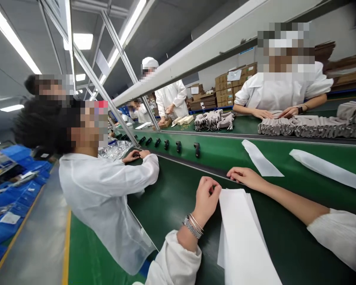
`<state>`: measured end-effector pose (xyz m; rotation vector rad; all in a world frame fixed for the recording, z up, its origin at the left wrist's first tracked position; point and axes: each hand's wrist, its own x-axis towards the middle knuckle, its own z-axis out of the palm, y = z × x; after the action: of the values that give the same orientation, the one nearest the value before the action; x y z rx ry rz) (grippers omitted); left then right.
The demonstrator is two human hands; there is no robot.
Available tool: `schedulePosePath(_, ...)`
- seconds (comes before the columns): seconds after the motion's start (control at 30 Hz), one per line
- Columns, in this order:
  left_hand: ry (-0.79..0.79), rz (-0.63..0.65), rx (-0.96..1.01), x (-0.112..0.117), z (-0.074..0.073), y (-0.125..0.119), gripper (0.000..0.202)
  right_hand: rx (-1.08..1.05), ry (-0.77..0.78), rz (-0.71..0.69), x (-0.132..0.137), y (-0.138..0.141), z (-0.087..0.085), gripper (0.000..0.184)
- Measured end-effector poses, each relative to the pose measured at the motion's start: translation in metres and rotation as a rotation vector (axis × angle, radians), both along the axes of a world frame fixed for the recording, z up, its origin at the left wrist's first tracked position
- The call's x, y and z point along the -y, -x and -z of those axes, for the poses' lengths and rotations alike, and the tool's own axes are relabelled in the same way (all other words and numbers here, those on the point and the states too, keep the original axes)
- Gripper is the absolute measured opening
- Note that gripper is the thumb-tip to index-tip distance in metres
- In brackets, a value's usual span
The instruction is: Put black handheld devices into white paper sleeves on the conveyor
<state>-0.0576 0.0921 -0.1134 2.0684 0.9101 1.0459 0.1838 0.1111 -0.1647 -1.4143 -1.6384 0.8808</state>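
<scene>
The left hand [206,200] is curled, and whether it pinches anything I cannot tell, while the right hand [245,177] lies open and empty on the green surface [284,245]. A stack of thin white sheets [241,241] sits just beside the left hand. The sheets look light and limp, so an edge seems the best place to pinch.

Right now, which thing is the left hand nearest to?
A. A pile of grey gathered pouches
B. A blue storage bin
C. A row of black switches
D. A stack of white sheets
D: the left hand sits at the top end of the white sheets, on the green workbench belt.
</scene>
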Motion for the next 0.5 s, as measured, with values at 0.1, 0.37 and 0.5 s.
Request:
schedulePosePath(0.1,-0.003,-0.011,-0.015,-0.0008,0.0002,0.0004,0.012,-0.017,-0.008,-0.003,-0.0003,0.0018,-0.0022,0.03)
schedulePosePath(0.37,0.008,-0.029,-0.015,-0.0061,0.0074,-0.0013,0.013,0.003,-0.037,-0.018,-0.0031,-0.0003,0.002,0.029)
schedulePosePath(0.5,-0.003,-0.026,-0.026,-0.0077,0.0093,-0.0005,0.014,-0.003,-0.049,-0.032,-0.0048,-0.001,0.0033,0.028)
